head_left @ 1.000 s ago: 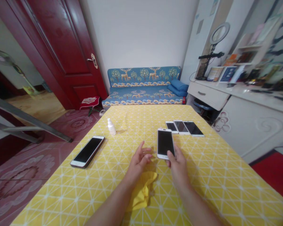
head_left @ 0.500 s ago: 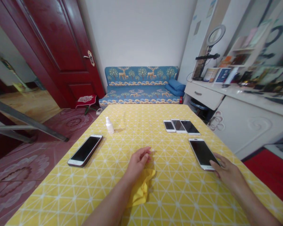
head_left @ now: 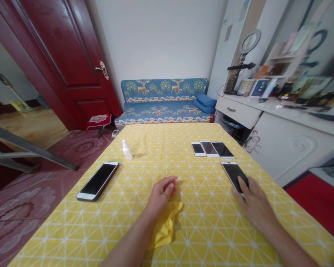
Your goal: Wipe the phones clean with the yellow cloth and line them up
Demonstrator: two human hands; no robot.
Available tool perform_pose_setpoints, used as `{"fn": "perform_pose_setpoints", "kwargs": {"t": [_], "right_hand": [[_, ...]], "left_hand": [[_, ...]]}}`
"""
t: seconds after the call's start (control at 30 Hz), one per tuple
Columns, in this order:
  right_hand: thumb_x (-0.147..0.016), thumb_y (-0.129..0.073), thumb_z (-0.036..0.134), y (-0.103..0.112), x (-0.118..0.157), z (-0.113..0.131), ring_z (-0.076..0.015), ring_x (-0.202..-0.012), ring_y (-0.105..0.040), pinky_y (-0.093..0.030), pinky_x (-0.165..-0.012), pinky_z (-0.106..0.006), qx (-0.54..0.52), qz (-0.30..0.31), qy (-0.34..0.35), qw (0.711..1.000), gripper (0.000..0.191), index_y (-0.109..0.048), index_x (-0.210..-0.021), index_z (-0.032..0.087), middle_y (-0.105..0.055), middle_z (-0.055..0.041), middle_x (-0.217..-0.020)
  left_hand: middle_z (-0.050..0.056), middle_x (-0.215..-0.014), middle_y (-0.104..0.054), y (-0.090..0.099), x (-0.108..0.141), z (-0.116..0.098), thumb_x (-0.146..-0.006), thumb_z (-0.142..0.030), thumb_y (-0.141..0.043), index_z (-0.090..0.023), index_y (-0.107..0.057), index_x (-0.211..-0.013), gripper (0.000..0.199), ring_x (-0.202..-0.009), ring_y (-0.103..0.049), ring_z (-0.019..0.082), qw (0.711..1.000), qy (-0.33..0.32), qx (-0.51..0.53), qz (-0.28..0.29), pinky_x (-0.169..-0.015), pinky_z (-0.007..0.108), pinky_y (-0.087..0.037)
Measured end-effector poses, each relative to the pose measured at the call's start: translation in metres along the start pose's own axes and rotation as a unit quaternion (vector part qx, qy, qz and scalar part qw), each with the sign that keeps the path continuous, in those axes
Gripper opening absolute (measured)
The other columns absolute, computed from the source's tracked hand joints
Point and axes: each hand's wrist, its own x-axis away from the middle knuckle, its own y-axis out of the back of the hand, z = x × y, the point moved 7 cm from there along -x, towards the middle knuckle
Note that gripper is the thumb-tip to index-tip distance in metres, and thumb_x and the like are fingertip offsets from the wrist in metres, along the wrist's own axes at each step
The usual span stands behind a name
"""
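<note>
We note right hand [head_left: 254,202] over near phone [head_left: 235,174], fingers spread across its lower part, not clenched; phone lies screen up on table [head_left: 203,237], right side, in front of three phones [head_left: 210,148] set side by side; left hand [head_left: 161,191] holds nothing we can see, fingers loosely curled, beside yellow cloth [head_left: 167,226]; we observe spray bottle [head_left: 127,151] upright at left, behind cased phone [head_left: 98,181].
</note>
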Motion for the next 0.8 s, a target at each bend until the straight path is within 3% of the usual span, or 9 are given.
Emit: {"fn": "perform_pose_setpoints", "kwargs": {"t": [0.8], "right_hand": [[-0.096, -0.019, 0.043, -0.003, -0.031, -0.004, -0.0368, -0.138, -0.027, -0.032, -0.104, -0.055, 0.018, 0.029, -0.051, 0.998, 0.061, -0.042, -0.140, 0.008, -0.033, -0.0245, -0.145]], "left_hand": [[0.011, -0.096, -0.066, -0.002, 0.001, 0.000, -0.082, -0.036, -0.060, -0.014, -0.067, -0.111, 0.038, -0.075, -0.058, 0.015, 1.000, -0.002, -0.018, 0.012, -0.074, 0.029, -0.047]]}}
